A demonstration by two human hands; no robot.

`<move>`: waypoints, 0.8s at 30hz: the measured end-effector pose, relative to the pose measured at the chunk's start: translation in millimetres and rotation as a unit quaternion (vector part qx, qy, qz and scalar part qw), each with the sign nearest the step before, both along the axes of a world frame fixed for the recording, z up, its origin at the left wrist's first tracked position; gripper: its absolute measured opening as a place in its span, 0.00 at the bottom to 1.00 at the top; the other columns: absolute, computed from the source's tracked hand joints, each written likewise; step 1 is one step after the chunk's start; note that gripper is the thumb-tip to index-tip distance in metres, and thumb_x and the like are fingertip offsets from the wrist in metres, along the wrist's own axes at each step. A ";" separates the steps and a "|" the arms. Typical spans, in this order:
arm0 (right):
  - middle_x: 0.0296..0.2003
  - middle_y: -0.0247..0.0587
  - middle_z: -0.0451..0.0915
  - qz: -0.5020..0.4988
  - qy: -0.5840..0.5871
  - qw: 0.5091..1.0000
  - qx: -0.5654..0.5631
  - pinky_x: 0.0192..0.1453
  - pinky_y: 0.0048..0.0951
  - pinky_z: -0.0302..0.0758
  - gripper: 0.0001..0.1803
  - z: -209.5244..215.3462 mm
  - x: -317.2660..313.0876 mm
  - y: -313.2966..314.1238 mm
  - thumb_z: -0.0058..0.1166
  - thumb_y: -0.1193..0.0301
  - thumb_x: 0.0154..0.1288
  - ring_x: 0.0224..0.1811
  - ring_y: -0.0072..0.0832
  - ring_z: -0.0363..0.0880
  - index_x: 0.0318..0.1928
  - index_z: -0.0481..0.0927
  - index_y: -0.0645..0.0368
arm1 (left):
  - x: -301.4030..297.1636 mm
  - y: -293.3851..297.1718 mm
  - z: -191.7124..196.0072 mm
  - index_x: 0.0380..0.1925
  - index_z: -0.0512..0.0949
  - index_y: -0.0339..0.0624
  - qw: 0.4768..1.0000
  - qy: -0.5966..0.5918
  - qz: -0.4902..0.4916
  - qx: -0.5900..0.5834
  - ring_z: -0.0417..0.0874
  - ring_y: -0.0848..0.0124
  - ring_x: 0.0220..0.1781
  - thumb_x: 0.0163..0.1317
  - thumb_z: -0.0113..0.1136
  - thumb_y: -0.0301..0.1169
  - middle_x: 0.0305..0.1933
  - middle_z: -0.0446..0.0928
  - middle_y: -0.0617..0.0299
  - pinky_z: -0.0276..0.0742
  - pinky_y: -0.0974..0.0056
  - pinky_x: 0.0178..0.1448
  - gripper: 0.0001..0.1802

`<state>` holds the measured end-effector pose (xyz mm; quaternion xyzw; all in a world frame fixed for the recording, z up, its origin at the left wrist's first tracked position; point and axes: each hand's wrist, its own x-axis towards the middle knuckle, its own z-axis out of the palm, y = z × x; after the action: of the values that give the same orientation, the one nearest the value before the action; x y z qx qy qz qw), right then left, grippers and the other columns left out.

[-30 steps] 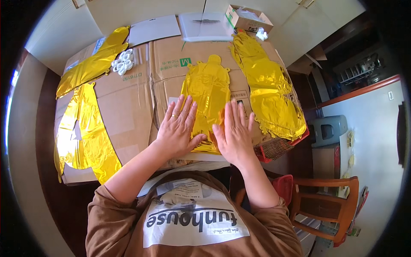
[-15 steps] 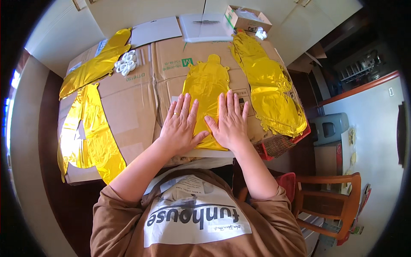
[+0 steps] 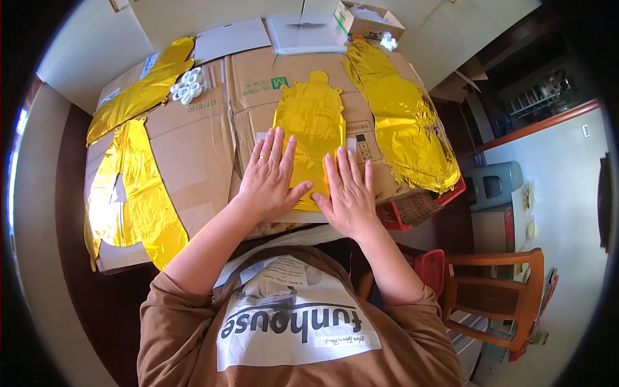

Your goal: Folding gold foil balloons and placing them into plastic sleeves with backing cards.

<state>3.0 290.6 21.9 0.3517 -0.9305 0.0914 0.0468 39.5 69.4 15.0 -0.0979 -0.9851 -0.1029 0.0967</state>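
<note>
A flat gold foil balloon [image 3: 314,109] with small tabs along its edge lies on the cardboard-covered table in front of me. My left hand [image 3: 269,177] rests flat along its left side, fingers stretched out. On the other side, my right hand [image 3: 350,193] lies lower, fingers extended and slightly apart, over the balloon's right edge. Neither hand grips anything. Both palms cover parts of the balloon's near half, and its near end shows between my wrists.
More gold foil balloons lie at the right [image 3: 403,116], far left [image 3: 145,90] and near left [image 3: 138,193]. White ribbon rolls [image 3: 187,86] sit on the cardboard [image 3: 193,148]. An open box [image 3: 367,22] stands at the back, a wooden chair [image 3: 490,284] at my right.
My right hand has slid toward me along the balloon's right edge. My left hand stays nearly in place on it. The whole view has shifted slightly.
</note>
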 end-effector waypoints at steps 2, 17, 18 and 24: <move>0.79 0.63 0.51 -0.006 0.013 1.000 0.002 0.81 0.66 0.39 0.46 -1.2 1.2 0.8 0.47 0.43 0.74 0.83 0.56 0.46 0.79 0.54 0.61 | -0.2 -0.1 -1.3 0.77 0.52 0.28 1.000 -0.002 -0.002 -0.003 0.43 0.41 0.85 0.72 0.41 0.65 0.81 0.47 0.29 0.37 0.44 0.85 0.52; 0.35 0.39 0.87 -0.310 -0.570 0.540 -0.536 0.37 0.28 0.82 0.17 -9.4 41.6 51.9 0.65 0.59 0.70 0.31 0.27 0.86 0.47 0.83 0.60 | 3.1 3.4 -6.4 0.78 0.52 0.30 1.000 0.007 0.003 -0.018 0.43 0.42 0.85 0.73 0.44 0.63 0.81 0.46 0.30 0.37 0.44 0.85 0.50; 0.37 0.39 0.87 -0.298 -0.595 0.490 -0.563 0.38 0.28 0.83 0.18 -9.5 42.3 45.9 0.65 0.59 0.69 0.32 0.28 0.86 0.49 0.83 0.60 | 5.2 5.7 -4.1 0.78 0.51 0.31 1.000 0.002 0.004 -0.018 0.43 0.42 0.85 0.73 0.44 0.62 0.82 0.45 0.31 0.37 0.44 0.85 0.49; 0.41 0.37 0.86 -0.251 -0.600 0.509 -0.564 0.38 0.30 0.83 0.19 -13.8 62.8 35.8 0.66 0.63 0.68 0.34 0.28 0.86 0.53 0.81 0.61 | 32.6 15.3 2.0 0.79 0.50 0.34 0.998 -0.001 0.000 0.056 0.43 0.41 0.85 0.72 0.49 0.57 0.82 0.45 0.32 0.38 0.43 0.85 0.48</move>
<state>65.9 326.4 8.1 -0.1359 -0.5388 0.7703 -0.3128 72.1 84.7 17.0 -0.0920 -0.9780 -0.1578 0.1011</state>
